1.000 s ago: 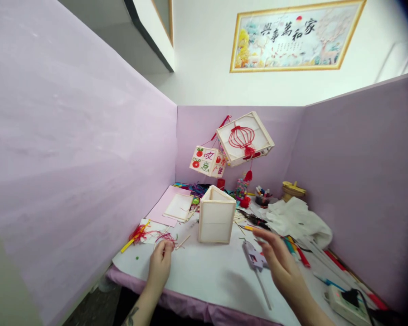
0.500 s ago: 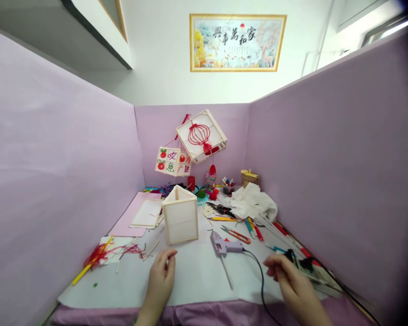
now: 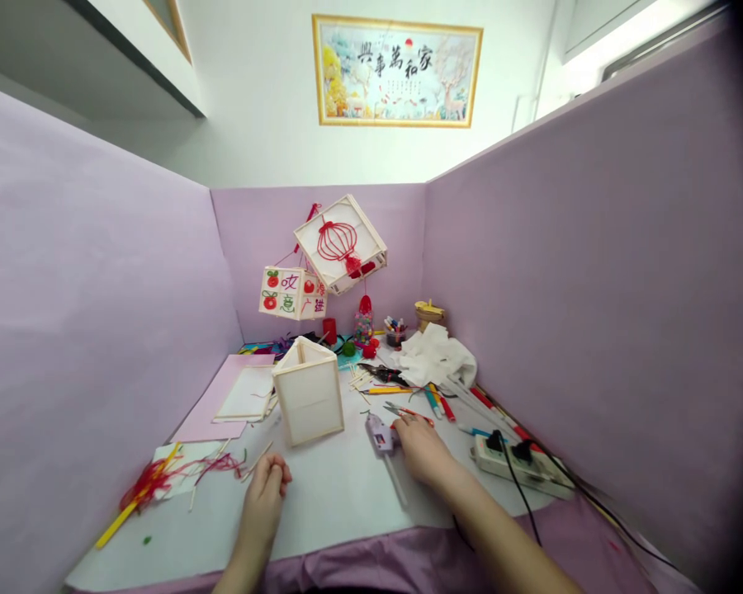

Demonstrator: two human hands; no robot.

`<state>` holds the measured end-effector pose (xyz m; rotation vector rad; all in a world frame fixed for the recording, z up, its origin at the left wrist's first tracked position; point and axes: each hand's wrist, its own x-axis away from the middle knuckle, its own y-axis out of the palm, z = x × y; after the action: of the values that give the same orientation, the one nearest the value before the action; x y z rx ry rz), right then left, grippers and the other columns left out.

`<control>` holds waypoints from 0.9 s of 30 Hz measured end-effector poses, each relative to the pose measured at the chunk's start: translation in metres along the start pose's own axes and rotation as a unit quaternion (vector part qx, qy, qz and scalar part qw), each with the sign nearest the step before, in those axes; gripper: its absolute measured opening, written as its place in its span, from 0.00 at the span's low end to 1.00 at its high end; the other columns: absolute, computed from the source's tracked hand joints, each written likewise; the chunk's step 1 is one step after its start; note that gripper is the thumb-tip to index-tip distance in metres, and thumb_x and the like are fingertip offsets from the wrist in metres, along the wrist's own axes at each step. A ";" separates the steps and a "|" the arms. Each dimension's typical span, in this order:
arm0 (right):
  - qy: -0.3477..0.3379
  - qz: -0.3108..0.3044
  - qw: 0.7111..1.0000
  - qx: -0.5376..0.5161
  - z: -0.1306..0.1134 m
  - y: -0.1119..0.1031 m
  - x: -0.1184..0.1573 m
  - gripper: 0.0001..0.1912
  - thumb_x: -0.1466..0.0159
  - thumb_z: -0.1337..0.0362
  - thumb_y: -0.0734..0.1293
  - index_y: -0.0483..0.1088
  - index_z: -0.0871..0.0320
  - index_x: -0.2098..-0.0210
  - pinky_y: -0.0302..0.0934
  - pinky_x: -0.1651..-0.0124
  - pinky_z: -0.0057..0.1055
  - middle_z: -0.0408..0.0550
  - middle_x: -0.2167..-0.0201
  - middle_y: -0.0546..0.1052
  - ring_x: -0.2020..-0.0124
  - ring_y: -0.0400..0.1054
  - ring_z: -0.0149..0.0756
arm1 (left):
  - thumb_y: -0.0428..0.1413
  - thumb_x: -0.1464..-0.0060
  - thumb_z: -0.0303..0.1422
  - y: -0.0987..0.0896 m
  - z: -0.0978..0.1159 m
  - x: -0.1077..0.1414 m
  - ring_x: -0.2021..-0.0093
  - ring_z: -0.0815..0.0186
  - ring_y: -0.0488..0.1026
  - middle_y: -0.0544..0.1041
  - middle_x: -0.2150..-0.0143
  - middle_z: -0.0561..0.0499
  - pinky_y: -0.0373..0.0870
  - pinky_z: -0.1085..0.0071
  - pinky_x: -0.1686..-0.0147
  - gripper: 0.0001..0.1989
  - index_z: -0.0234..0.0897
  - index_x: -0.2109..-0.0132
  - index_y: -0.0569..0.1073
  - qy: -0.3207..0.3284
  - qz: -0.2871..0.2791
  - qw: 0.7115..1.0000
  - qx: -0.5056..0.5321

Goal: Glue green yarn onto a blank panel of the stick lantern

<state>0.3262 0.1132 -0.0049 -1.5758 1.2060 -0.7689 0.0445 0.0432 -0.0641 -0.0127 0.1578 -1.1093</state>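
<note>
- The right hand (image 3: 422, 450) lies over the handle of the glue gun (image 3: 379, 435) on the white table (image 3: 347, 503), fingers curled around it.
- The left hand (image 3: 265, 493) rests loosely closed on the table, holding nothing visible.
- A wooden lantern frame (image 3: 308, 402) stands just behind the gun.
- A power strip (image 3: 520, 466) lies to the right.
</note>
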 end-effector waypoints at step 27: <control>-0.132 0.183 0.968 -0.106 0.078 0.034 0.052 0.25 0.40 0.73 0.54 0.73 0.59 0.48 0.57 0.37 0.51 0.59 0.42 0.70 0.38 0.62 0.46 | 0.52 0.51 0.49 0.004 0.012 0.013 0.68 0.60 0.72 0.76 0.68 0.47 0.68 0.66 0.68 0.21 0.36 0.61 0.74 0.061 0.071 0.994 -0.059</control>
<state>0.3997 0.0874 -0.0665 -1.5063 1.3595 -0.1890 0.0551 0.0324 -0.0536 -0.0398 0.3290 -0.9573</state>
